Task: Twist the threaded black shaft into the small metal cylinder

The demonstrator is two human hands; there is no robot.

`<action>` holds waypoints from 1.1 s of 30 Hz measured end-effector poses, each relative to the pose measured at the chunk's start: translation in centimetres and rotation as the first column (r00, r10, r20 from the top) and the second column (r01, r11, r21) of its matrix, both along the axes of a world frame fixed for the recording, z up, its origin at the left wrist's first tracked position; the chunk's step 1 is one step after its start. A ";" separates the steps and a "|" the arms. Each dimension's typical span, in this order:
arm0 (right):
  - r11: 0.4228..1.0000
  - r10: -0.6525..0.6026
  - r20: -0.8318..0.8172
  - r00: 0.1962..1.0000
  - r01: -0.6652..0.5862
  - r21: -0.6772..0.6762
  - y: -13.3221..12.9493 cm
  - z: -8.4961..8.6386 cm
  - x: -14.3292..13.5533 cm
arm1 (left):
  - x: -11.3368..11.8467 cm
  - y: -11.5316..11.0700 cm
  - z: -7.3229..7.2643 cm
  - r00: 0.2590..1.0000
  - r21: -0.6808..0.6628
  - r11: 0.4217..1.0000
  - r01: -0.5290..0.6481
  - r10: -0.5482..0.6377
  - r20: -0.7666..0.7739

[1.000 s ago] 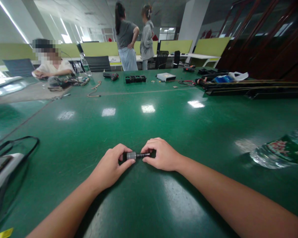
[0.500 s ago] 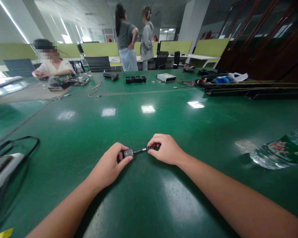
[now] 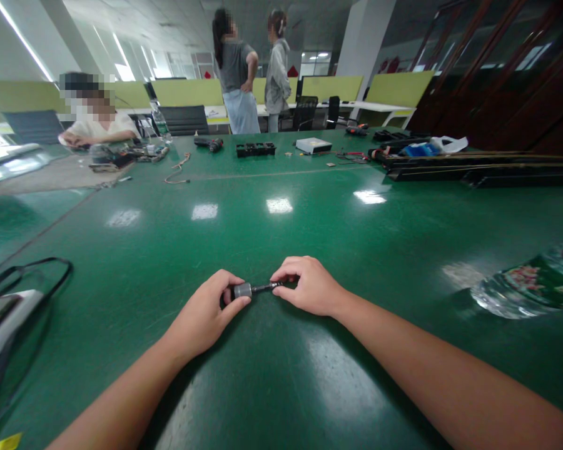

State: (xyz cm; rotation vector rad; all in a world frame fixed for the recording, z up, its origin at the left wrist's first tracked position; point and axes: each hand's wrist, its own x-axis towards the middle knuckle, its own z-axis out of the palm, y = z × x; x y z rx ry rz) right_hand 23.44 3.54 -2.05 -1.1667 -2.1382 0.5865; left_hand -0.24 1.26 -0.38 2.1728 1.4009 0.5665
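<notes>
A short grey metal cylinder (image 3: pixel 243 290) with a thin dark rod (image 3: pixel 261 288) extending from its right end lies level, low over the green tabletop. My left hand (image 3: pixel 211 306) pinches the cylinder's left end between thumb and fingers. At the rod's far end, the thumb and fingertips of my right hand (image 3: pixel 312 286) close around a small dark ridged part (image 3: pixel 276 284), most of it covered by the fingers. I cannot make out exactly what kind of part it is. The two hands are a short distance apart, with the rod spanning the gap.
A water bottle (image 3: pixel 528 284) lies on the right. A white-edged device (image 3: pixel 14 319) with a black strap is at left. Across the green table (image 3: pixel 244 237) are a power drill (image 3: pixel 209 144), a black tray (image 3: pixel 256 149), a white box (image 3: pixel 313 145) and dark rails (image 3: pixel 450 170). Several people are beyond.
My right hand has moved slightly left, closer to the cylinder, and its fingertips now cover more of the ridged part. My left hand keeps its hold on the cylinder.
</notes>
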 end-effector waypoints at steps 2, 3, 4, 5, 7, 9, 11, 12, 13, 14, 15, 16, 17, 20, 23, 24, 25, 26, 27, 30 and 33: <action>0.998 0.065 -0.042 0.997 -0.066 -0.021 -0.2 0.1 -0.1 | 0.0 0.0 -0.1 1.000 0.000 1.000 0.014 -0.014 0.004; 0.995 0.097 -0.060 0.993 -0.099 -0.032 -0.3 0.2 -0.2 | -0.1 0.0 -0.1 1.000 0.003 1.000 0.018 -0.018 0.006; 0.991 0.124 -0.071 0.990 -0.127 -0.042 -0.3 0.3 -0.2 | -0.1 0.0 -0.1 1.000 0.009 1.000 0.019 -0.019 0.006; 0.988 0.139 -0.076 0.987 -0.143 -0.050 -0.4 0.3 -0.2 | -0.1 0.0 -0.1 1.000 0.014 1.000 0.019 -0.019 0.006; 0.987 0.147 -0.076 0.986 -0.151 -0.059 -0.5 0.3 -0.2 | -0.1 0.0 -0.1 1.000 0.019 1.000 0.021 -0.021 0.004; 0.987 0.145 -0.067 0.987 -0.149 -0.056 -0.5 0.3 -0.2 | 0.0 0.0 0.0 1.000 0.017 1.000 0.024 -0.024 -0.002; 0.989 0.142 -0.054 0.988 -0.145 -0.044 -0.5 0.2 -0.2 | 0.1 -0.1 0.2 1.000 0.011 1.000 0.026 -0.026 -0.017; 0.989 0.139 -0.046 0.989 -0.141 -0.038 -0.5 0.1 -0.2 | 0.1 -0.1 0.2 0.999 0.008 1.000 0.028 -0.028 -0.025; 0.990 0.135 -0.039 0.990 -0.137 -0.032 -0.5 0.1 -0.3 | 0.1 -0.1 0.3 0.999 0.004 1.000 0.029 -0.029 -0.031; 0.991 0.133 -0.032 0.991 -0.134 -0.027 -0.5 0.1 -0.3 | 0.1 -0.2 0.3 0.999 0.000 0.999 0.032 -0.032 -0.034; 0.991 0.131 -0.024 0.991 -0.132 -0.024 -0.5 0.0 -0.3 | 0.1 -0.2 0.3 0.999 -0.004 0.999 0.035 -0.035 -0.033; 0.991 0.131 -0.017 0.991 -0.131 -0.021 -0.4 0.0 -0.3 | 0.1 -0.2 0.3 0.999 -0.005 0.999 0.037 -0.037 -0.031; 0.991 0.131 -0.008 0.991 -0.131 -0.018 -0.4 0.0 -0.3 | 0.1 -0.2 0.3 0.999 -0.004 0.999 0.040 -0.040 -0.028; 0.991 0.130 0.014 0.991 -0.130 -0.014 -0.4 -0.1 -0.4 | 0.1 -0.1 0.2 0.999 0.007 0.999 0.044 -0.044 -0.032; 0.990 0.138 0.034 0.990 -0.138 -0.006 -0.3 -0.1 -0.4 | 0.0 -0.1 0.2 0.998 0.018 0.998 0.058 -0.057 -0.037; 0.989 0.145 0.042 0.989 -0.145 -0.003 -0.3 -0.1 -0.4 | 0.0 -0.1 0.2 0.997 0.021 0.997 0.070 -0.069 -0.038; 0.988 0.153 0.049 0.987 -0.154 0.000 -0.3 -0.1 -0.4 | 0.0 0.0 0.2 0.996 0.024 0.996 0.083 -0.082 -0.040; 0.987 0.162 0.055 0.985 -0.162 0.003 -0.3 -0.1 -0.5 | 0.0 0.0 0.2 0.995 0.025 0.995 0.096 -0.095 -0.042; 0.986 0.166 0.058 0.984 -0.167 0.006 -0.3 -0.1 -0.5 | 0.0 0.0 0.2 0.994 0.025 0.994 0.105 -0.104 -0.045; 0.985 0.171 0.057 0.984 -0.172 0.012 -0.3 0.0 -0.5 | 0.1 0.0 0.2 0.993 0.020 0.994 0.104 -0.103 -0.049; 0.983 0.180 0.059 0.982 -0.182 0.017 -0.4 0.1 -0.6 | 0.1 -0.1 0.2 0.994 0.013 0.995 0.095 -0.094 -0.047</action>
